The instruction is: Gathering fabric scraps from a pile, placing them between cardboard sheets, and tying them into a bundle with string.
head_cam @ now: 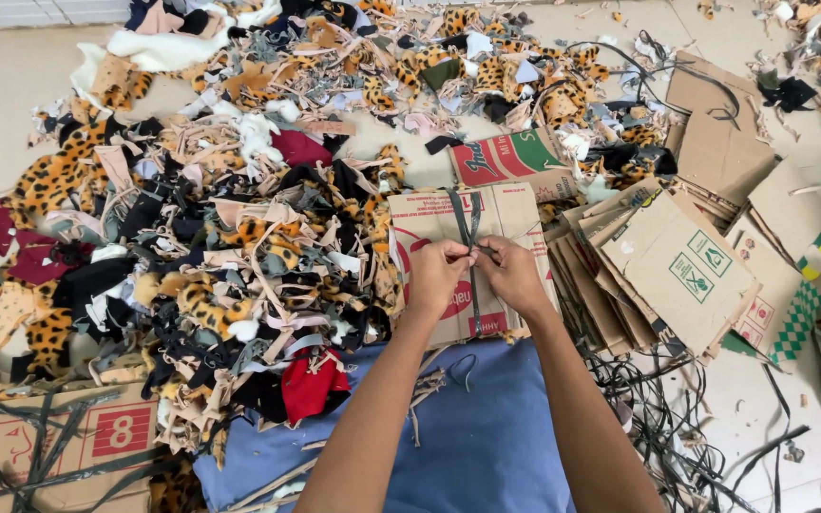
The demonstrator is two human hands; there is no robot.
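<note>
**A:** Where are the hands just now?

**B:** Both meet over the middle of a flattened cardboard bundle (458, 266) that lies on the floor, its near edge over a blue cloth (472, 432). The left hand (436, 274) and the right hand (512, 273) sit knuckle to knuckle, each pinching a dark strap (468, 220) between thumb and fingertips.

**A:** Why so close together?

**B:** The strap runs up and down the face of the bundle, and the pinch points are right where its ends seem to cross — it looks as if they hold tension there so the band does not slacken. Whether a knot is formed under the fingers, I cannot tell.

**A:** And the bundle lies flat for that?

**B:** Flat, printed side up, so the strap lies straight over the middle of it.

**A:** What lies around it?

**B:** To the left, touching the bundle's edge, a big heap of fabric scraps (220, 247) — leopard-print, black, beige, some red. To the right, a fanned stack of flattened cartons (677, 266), and near it loose dark straps (658, 418) strewn on the floor. At the lower left, another cardboard bundle (59, 442) already crossed with straps.
</note>
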